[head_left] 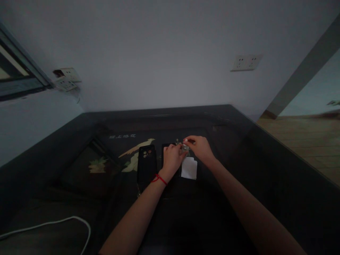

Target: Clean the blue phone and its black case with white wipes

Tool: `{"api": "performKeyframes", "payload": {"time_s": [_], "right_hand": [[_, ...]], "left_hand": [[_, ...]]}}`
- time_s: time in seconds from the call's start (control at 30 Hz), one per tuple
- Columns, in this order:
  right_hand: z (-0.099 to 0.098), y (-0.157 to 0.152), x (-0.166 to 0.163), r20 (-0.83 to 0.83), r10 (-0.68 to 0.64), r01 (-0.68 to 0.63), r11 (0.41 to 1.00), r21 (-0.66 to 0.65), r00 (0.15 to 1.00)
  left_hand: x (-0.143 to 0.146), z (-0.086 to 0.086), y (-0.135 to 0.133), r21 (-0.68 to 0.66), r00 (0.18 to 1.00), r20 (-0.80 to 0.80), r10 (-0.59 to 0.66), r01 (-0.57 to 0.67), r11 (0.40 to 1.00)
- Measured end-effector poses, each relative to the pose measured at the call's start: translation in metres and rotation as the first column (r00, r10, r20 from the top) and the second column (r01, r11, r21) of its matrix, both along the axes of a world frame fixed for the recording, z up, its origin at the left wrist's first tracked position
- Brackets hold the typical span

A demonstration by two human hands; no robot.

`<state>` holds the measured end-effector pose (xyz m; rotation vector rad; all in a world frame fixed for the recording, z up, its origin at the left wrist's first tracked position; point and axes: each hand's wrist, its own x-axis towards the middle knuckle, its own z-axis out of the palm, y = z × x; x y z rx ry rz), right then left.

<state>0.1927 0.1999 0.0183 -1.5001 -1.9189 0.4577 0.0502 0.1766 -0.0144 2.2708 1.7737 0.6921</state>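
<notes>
Dim white walls meet behind a dark lacquered table (265, 184) inlaid with a pale bird (136, 148) and a line of characters (122, 136). A window frame (18, 79) shows at the far left, with sockets (66, 79) beside it. A second socket plate (245, 62) sits on the back wall, and a doorway onto wooden floor (305, 138) opens on the right.

From the head camera, both bare forearms reach forward to the middle of the table. The left hand (172, 159), with a red cord (159, 179) round its wrist, is curled with its fingers bunched together. The right hand (200, 147) comes in from the other side, its thumb and fingertips drawn close. The two hands meet on a scrap (185, 148), small and greyish, which both seem to pinch between them just above the table. It is too small and dark to tell what it is.

Under the left hand lies a dark slab (166, 147), mostly hidden. Just left of it a black phone (146, 164) lies back up, its camera cluster towards the wall. A white sheet (189, 168) lies flat on the table just below the scrap, between the two wrists. Well apart from all this, a white cable (79, 221) loops across the near left corner.
</notes>
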Motion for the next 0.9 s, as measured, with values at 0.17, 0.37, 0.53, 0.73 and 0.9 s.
{"api": "performKeyframes", "payload": {"time_s": [0.17,0.37,0.53,0.73,0.9], "right_hand": [[-0.004,0.0,-0.001,-0.046,0.026,-0.025,0.999,0.023,0.999],[0.009,-0.005,-0.002,-0.164,0.01,0.006,0.995,0.1,0.986],[0.042,-0.019,0.021,-0.338,-0.042,0.118,0.971,0.207,0.94],[0.016,-0.042,0.038,-0.395,-0.019,0.085,0.985,0.151,0.918],[-0.017,-0.044,0.029,-0.37,0.001,0.047,0.992,0.12,0.929]], "left_hand": [[0.0,0.0,-0.001,0.024,1.0,-0.001,-0.008,0.008,1.0],[0.0,-0.002,0.001,0.041,1.0,-0.006,-0.007,0.007,0.999],[0.001,-0.004,0.002,0.025,1.0,-0.001,0.006,-0.006,1.0],[0.0,-0.005,0.002,0.026,1.0,-0.001,0.001,-0.001,1.0],[-0.001,-0.005,0.0,0.036,1.0,-0.012,-0.01,0.011,0.999]]}}
